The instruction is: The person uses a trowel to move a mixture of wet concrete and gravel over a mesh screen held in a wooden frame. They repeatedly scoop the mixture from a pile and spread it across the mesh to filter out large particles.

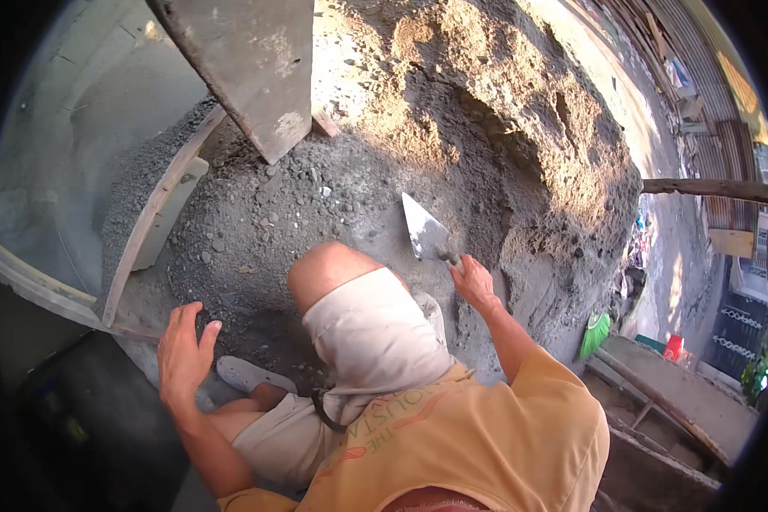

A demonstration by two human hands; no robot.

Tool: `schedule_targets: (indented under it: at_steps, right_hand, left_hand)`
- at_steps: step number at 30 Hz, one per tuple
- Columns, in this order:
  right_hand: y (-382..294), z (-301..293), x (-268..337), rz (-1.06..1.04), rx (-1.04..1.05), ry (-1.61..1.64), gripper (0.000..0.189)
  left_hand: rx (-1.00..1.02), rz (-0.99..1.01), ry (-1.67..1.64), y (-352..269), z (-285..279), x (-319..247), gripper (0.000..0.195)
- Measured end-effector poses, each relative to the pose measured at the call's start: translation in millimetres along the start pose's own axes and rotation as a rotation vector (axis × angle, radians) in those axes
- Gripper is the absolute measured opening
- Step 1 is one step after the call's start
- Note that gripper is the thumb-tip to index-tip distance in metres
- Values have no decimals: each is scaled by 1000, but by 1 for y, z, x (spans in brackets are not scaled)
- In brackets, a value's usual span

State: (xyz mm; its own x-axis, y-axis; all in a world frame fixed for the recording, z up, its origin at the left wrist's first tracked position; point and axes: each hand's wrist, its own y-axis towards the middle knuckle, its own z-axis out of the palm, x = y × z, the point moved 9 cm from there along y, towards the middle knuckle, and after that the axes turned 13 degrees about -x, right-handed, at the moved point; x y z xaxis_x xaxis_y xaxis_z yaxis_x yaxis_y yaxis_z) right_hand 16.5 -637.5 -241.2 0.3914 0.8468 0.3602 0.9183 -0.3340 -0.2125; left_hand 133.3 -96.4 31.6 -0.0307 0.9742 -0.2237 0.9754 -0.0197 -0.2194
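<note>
My right hand (475,281) grips the handle of a pointed masonry trowel (427,232). Its metal blade points away from me, low over the grey ground in front of my raised knee. At the left, my left hand (187,349) holds nothing, its thumb apart from the fingers, near a wooden strip (160,192) that stands along loose grey gravel (230,237). A large mound of sand (525,128) rises beyond the trowel and to its right. Whether the blade touches the ground, I cannot tell.
A broad flat board (256,64) stands upright at the top, beside a small wood block (324,121). At the right are a green broom head (594,334), a wooden pole (710,187), a concrete trough-like structure (678,384) and a red object (673,347). Corrugated metal sheets (697,64) line the upper right.
</note>
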Motion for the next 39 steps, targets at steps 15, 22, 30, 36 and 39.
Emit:
schedule_targets:
  at_steps: [15,22,30,36,39]
  right_hand:
    - [231,-41,-38,156,-237,-135,47]
    - [147,-66,87,-380,-96,-139,36]
    - [66,-11,337,-1081,209,-56,34]
    - [-18,37,570,-1624,622,-70,32]
    - [-40,63,709,-1839,893,-276,36]
  left_hand:
    - [15,-65,-40,-24,21,-9,43]
    - [-92,-24,-24,-18,-9,-4,40]
    - [-170,20,-74,-57,-34,-17,34]
    - [-344,-29,-34,-103,-62,1,41]
    - [-402,-45,-43,-107,-75,16,39]
